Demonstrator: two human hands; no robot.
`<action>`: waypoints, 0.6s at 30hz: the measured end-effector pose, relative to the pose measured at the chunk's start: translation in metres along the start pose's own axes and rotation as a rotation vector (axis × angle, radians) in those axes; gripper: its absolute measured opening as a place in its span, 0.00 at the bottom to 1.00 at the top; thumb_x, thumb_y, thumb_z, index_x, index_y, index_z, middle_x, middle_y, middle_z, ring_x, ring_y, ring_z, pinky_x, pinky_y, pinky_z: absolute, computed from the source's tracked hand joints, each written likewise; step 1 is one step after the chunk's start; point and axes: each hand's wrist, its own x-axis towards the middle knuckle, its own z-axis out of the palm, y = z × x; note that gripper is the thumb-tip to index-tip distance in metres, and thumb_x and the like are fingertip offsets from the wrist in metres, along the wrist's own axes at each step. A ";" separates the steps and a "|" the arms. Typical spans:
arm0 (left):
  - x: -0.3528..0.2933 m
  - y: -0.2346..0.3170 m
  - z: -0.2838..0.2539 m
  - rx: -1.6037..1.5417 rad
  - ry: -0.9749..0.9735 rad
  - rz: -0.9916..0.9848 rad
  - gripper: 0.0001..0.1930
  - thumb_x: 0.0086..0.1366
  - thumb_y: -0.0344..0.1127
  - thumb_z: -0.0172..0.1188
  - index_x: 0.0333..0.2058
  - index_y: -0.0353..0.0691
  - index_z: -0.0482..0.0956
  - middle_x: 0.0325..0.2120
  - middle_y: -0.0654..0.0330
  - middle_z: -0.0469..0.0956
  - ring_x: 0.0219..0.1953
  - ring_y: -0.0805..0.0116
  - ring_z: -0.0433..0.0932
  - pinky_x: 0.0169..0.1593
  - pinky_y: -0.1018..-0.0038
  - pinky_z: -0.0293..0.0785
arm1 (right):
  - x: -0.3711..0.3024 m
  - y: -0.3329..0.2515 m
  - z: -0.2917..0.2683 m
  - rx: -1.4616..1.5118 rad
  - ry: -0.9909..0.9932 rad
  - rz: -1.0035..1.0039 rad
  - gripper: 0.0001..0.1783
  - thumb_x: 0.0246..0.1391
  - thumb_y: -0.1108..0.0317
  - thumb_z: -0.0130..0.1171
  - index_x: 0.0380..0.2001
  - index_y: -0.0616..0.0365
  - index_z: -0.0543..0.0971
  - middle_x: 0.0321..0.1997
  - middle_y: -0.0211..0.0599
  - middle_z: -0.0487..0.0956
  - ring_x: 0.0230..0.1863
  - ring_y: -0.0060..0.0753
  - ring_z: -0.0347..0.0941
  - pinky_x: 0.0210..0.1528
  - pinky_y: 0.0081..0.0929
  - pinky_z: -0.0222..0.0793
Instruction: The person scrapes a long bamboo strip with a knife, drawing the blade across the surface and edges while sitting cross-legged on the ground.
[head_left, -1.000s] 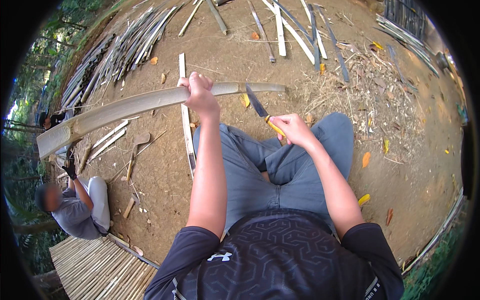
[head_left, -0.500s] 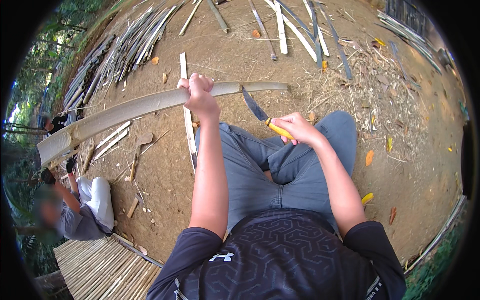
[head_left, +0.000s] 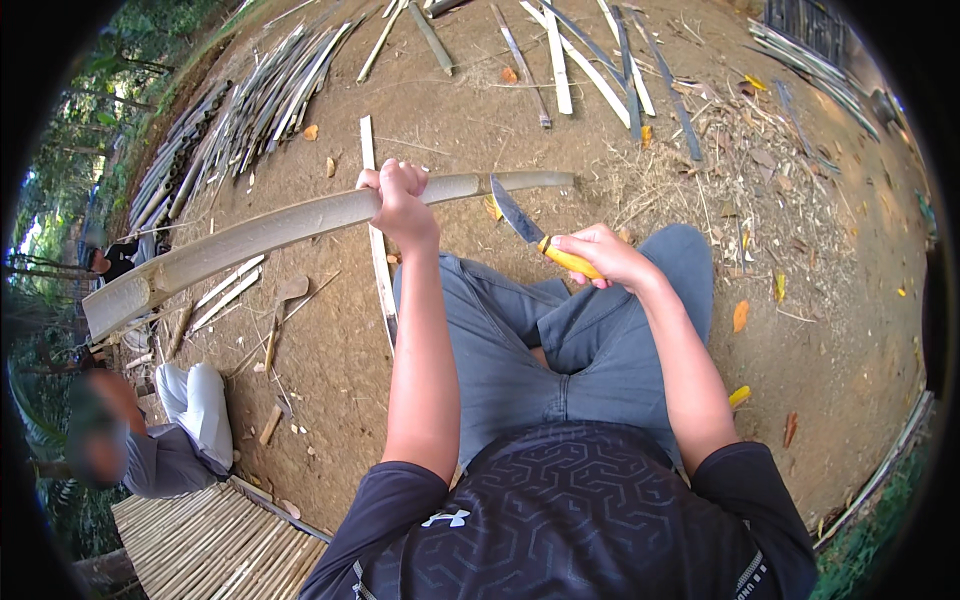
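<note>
White logo (head_left: 445, 519), lettering (head_left: 749, 575) on dark shirt (head_left: 580, 490); right hand (head_left: 612, 257) grips knife (head_left: 547, 247).

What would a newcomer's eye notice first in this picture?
Probably the long pale strip, stretching from the far left past the middle, gripped in the left hand. Then the yellow-handled knife in the right hand, above the lap, its tip at or near the strip.
</note>
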 end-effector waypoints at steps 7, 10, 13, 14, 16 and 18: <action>0.000 -0.003 0.005 0.011 -0.002 -0.003 0.18 0.65 0.21 0.47 0.21 0.47 0.50 0.11 0.69 0.53 0.15 0.80 0.49 0.21 0.73 0.50 | 0.005 0.001 -0.003 -0.100 -0.007 0.021 0.21 0.63 0.48 0.54 0.39 0.56 0.84 0.15 0.26 0.74 0.08 0.11 0.60 0.10 0.13 0.53; -0.002 -0.002 0.006 0.029 -0.010 0.003 0.19 0.65 0.21 0.48 0.21 0.46 0.50 0.11 0.69 0.53 0.14 0.80 0.48 0.20 0.74 0.50 | 0.004 0.001 -0.002 -0.094 -0.015 0.006 0.21 0.63 0.49 0.54 0.40 0.56 0.84 0.15 0.27 0.75 0.08 0.11 0.60 0.10 0.13 0.53; -0.002 -0.003 0.006 0.002 -0.037 0.030 0.19 0.64 0.20 0.48 0.21 0.46 0.51 0.12 0.70 0.53 0.15 0.80 0.48 0.20 0.74 0.50 | 0.003 0.001 -0.001 -0.097 -0.022 0.010 0.21 0.64 0.50 0.54 0.40 0.55 0.84 0.15 0.27 0.75 0.08 0.11 0.60 0.11 0.14 0.53; -0.001 -0.003 0.009 0.013 -0.037 0.026 0.19 0.64 0.20 0.46 0.21 0.47 0.50 0.12 0.70 0.52 0.14 0.80 0.47 0.21 0.74 0.49 | 0.003 0.001 -0.003 -0.118 -0.017 0.012 0.21 0.64 0.50 0.54 0.40 0.56 0.84 0.15 0.27 0.75 0.08 0.11 0.60 0.11 0.14 0.53; -0.003 0.000 0.012 0.035 -0.036 0.018 0.19 0.64 0.19 0.44 0.21 0.48 0.49 0.12 0.70 0.50 0.14 0.79 0.45 0.21 0.73 0.48 | 0.005 0.003 -0.005 -0.150 -0.005 0.022 0.21 0.64 0.50 0.54 0.39 0.56 0.84 0.15 0.28 0.74 0.08 0.12 0.59 0.11 0.15 0.54; -0.004 0.001 0.012 0.029 -0.031 0.014 0.19 0.64 0.19 0.44 0.21 0.48 0.49 0.12 0.70 0.50 0.14 0.79 0.45 0.21 0.74 0.48 | 0.004 0.000 -0.006 -0.173 -0.007 0.022 0.22 0.62 0.48 0.54 0.35 0.57 0.84 0.15 0.29 0.75 0.08 0.15 0.61 0.11 0.18 0.55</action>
